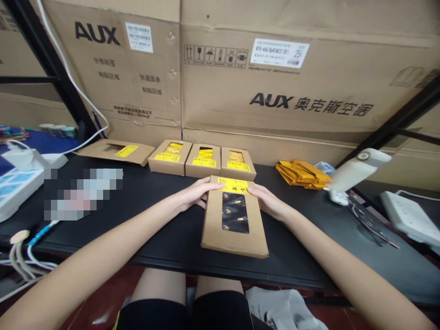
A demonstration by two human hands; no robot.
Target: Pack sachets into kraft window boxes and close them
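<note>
A brown cardboard box (209, 233) with a clear window and a yellow label lies in front of me, near the table's edge. Dark contents with small gold marks show through its window. My left hand (197, 195) grips the far left corner, thumb over the label. At the far right corner my right hand (270, 201) holds the same box, its thumb on top and the other fingers mostly hidden. Just beyond stand three similar boxes in a row: a left one (158, 165), a middle one (193, 170) and a right one (237, 172), with yellow contents.
A flat, unfolded carton (98, 152) lies at the back left. Orange packets (302, 174), a white bottle (360, 169) and glasses (373, 227) are on the right. A power strip (20, 188) sits left. Large AUX cartons (220, 110) wall off the back.
</note>
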